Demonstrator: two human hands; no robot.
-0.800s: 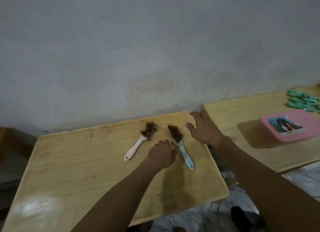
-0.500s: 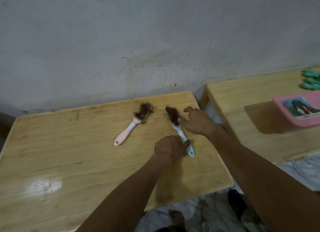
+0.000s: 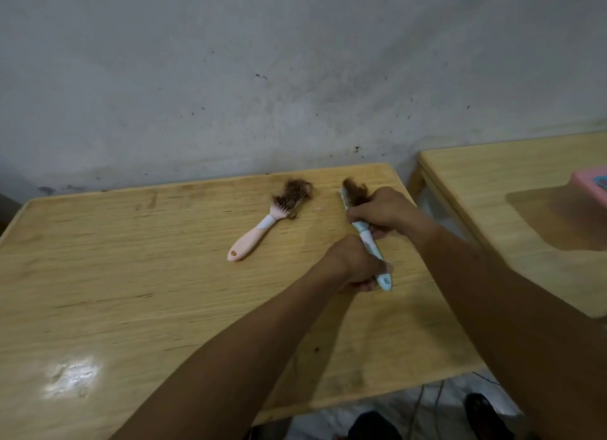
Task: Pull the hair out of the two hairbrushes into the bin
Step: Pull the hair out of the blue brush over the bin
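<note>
Two hairbrushes lie on a wooden table (image 3: 131, 275) near the wall. The pink brush (image 3: 262, 224) rests alone to the left, brown hair tangled in its head. The blue brush (image 3: 368, 239) lies to its right. My left hand (image 3: 353, 265) is closed around the blue brush's handle near its end. My right hand (image 3: 384, 211) covers the neck and lower head of the same brush, fingers curled onto the brown hair clump (image 3: 354, 190). No bin is in view.
A second wooden table (image 3: 492, 190) stands to the right across a narrow gap, with a pink box (image 3: 591, 185) at the frame's edge. A grey wall runs behind both tables. Cables and dark footwear show on the floor below.
My left hand closed on the blue brush's handle. My right hand came in from beside the brush head and curled onto the hair. The camera tipped downward.
</note>
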